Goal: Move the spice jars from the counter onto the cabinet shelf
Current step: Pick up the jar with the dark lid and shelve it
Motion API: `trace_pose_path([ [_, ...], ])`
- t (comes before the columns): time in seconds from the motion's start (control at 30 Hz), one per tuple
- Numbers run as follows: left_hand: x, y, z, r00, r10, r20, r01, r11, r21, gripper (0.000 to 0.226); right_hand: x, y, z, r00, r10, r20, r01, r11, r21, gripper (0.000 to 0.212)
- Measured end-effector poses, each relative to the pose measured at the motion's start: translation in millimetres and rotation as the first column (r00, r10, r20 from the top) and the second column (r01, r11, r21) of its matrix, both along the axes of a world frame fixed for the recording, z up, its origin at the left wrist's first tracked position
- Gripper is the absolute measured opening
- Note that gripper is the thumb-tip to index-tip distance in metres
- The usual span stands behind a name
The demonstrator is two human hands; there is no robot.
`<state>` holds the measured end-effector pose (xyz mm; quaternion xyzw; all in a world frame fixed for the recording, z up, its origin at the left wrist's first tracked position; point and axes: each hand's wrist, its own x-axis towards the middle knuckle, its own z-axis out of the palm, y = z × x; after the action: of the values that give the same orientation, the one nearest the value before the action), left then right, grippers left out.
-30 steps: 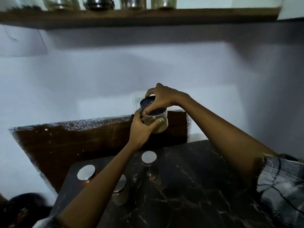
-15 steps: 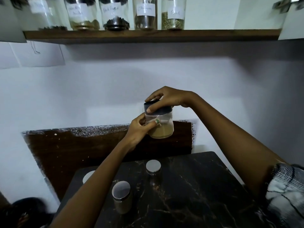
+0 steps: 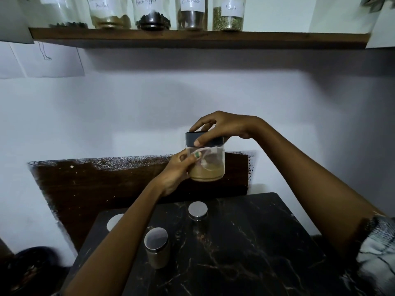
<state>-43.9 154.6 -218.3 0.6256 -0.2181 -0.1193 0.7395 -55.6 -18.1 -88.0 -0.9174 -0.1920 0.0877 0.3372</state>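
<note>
At the centre of the frame, the left hand (image 3: 177, 174) grips the glass of a spice jar (image 3: 206, 159) held above the desk (image 3: 245, 242), fingers curled round it. The right hand (image 3: 222, 127) pinches its black lid (image 3: 213, 141) from above. Three metal-lidded jars (image 3: 157, 246) stand on the desk below; labelled jars line the shelf (image 3: 192, 38) across the top.

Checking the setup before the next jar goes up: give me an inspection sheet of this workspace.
Surface: dark marbled counter.
Job's things: black-lidded jar of tan powder held in the air; three silver-lidded jars on the counter, one partly hidden by the left forearm; five labelled jars on the wooden shelf.
Clutter: nothing seen.
Grip: left hand holds the jar's body; right hand pinches its lid.
Cables: nothing seen.
Surroundings: white wall, paper sheets taped on it, brown backboard.
</note>
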Motion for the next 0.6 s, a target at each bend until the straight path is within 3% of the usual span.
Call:
trace_pose_path([
  [0.2, -2.3, -8.7, -2.0, 0.993, 0.077, 0.087, -0.08, 0.996, 0.034, 0.063, 2.0, 13.6, -13.8, 0.974, -0.174, 0.144, 0.194, 0.971, -0.14, 0.056],
  [0.3, -2.9, -9.7, -6.7, 0.998, 0.02, 0.061, -0.02, 1.0, -0.005, 0.067, -0.3, 14.0, -8.4, 0.987, -0.15, 0.05, 0.157, 0.963, -0.221, 0.059],
  [0.43, -7.6, -5.6, -9.9, 0.992, -0.111, -0.064, 0.107, 0.992, -0.066, 0.088, -6.3, 6.3, -3.5, 0.994, 0.029, -0.103, -0.036, 0.997, -0.071, 0.044],
  [0.6, -9.2, -3.0, -7.8, 0.989, -0.091, -0.116, 0.079, 0.991, -0.107, 0.084, -2.1, 4.3, -14.0, 0.991, -0.1, 0.089, 0.1, 0.995, 0.009, 0.041],
])
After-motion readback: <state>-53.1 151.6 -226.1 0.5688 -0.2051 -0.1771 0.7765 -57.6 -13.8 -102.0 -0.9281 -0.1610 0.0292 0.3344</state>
